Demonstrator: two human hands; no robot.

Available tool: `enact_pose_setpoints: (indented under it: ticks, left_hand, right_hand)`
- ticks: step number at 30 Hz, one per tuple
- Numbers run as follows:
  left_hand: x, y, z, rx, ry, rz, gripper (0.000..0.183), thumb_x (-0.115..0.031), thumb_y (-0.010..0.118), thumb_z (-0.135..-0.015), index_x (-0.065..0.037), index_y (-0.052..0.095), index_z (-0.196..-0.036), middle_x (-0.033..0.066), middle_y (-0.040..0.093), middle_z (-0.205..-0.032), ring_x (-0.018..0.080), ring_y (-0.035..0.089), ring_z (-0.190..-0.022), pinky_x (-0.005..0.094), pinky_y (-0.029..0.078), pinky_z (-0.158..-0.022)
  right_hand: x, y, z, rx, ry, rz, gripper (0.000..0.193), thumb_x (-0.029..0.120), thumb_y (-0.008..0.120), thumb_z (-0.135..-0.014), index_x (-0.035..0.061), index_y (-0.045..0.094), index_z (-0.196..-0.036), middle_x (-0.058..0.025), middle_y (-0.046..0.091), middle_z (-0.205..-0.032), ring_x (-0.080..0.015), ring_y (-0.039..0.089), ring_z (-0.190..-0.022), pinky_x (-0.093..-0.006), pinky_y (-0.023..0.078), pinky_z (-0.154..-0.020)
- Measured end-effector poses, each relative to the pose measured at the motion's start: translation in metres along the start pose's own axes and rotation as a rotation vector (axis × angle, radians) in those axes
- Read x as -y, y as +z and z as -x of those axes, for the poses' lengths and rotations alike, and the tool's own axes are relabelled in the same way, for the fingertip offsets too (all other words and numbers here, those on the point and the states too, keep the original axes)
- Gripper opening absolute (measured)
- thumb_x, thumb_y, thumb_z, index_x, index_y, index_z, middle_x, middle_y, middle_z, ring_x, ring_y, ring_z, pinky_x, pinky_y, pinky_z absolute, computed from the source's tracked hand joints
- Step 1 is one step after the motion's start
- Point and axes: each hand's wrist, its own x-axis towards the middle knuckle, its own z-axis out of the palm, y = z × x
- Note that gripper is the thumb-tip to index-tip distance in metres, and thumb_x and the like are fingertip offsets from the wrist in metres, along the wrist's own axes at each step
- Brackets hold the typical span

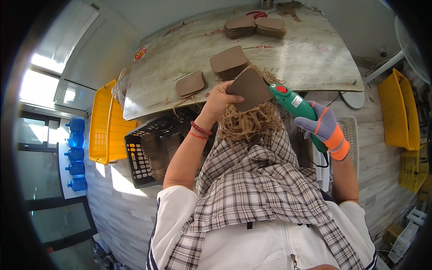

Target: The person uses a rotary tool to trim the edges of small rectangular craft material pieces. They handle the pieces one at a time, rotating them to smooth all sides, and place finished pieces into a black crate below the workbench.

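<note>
My left hand (221, 101) pinches the left edge of a flat brown sheet piece (250, 89) with rounded corners, tilted above my lap. In a grey and orange glove, my right hand (325, 127) is wrapped round a green handheld electric cutter (291, 101) with a red button. The cutter's head is at the piece's right edge; its blade is too small to make out. Curled brown trimmings (248, 122) lie heaped on the checked apron (252, 189) below. Just beyond my hands, a thick stack of similar pieces (229, 62) and a lower stack (190, 84) rest on the table.
Two more stacks, a left one (240, 27) and a right one (271, 27), sit at the back of the table (157, 63). Left of my legs stands a black crate (140, 155) with brown pieces inside. Yellow crates flank both sides, with a fan (414, 47) at right.
</note>
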Motion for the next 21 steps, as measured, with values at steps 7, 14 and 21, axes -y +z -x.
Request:
enact_pose_setpoints:
  ticks: [7,14,21]
  left_hand:
    - [0.011,-0.001,0.008,0.015,-0.125,0.026,0.041,0.01,0.065,-0.073,0.001,0.061,-0.113,0.0051,0.066,-0.1,0.0131,0.06,-0.09,0.0282,0.049,-0.082]
    - [-0.011,-0.017,0.015,-0.079,0.05,-0.417,0.035,0.007,0.066,-0.073,0.001,0.057,-0.106,0.0023,0.062,-0.096,0.0091,0.055,-0.087,0.0235,0.044,-0.08]
    - [-0.016,-0.03,0.02,-0.206,0.21,-0.159,0.016,0.002,0.07,-0.076,-0.001,0.063,-0.09,0.0036,0.067,-0.081,0.0088,0.062,-0.072,0.0228,0.051,-0.066]
  right_hand:
    - [0.007,0.013,-0.013,0.013,0.026,-0.019,0.039,0.019,0.072,-0.08,-0.0018,0.055,-0.109,-0.0022,0.058,-0.072,-0.0075,0.055,-0.052,-0.0224,0.046,-0.048]
    - [0.004,0.011,-0.016,0.085,0.044,-0.015,0.041,0.02,0.073,-0.079,-0.0021,0.055,-0.109,-0.0027,0.059,-0.072,-0.0074,0.054,-0.053,-0.0219,0.046,-0.048]
    - [-0.003,0.014,-0.017,0.14,0.06,-0.023,0.041,0.023,0.076,-0.077,-0.0011,0.058,-0.105,-0.0019,0.06,-0.07,-0.0058,0.053,-0.055,-0.021,0.044,-0.048]
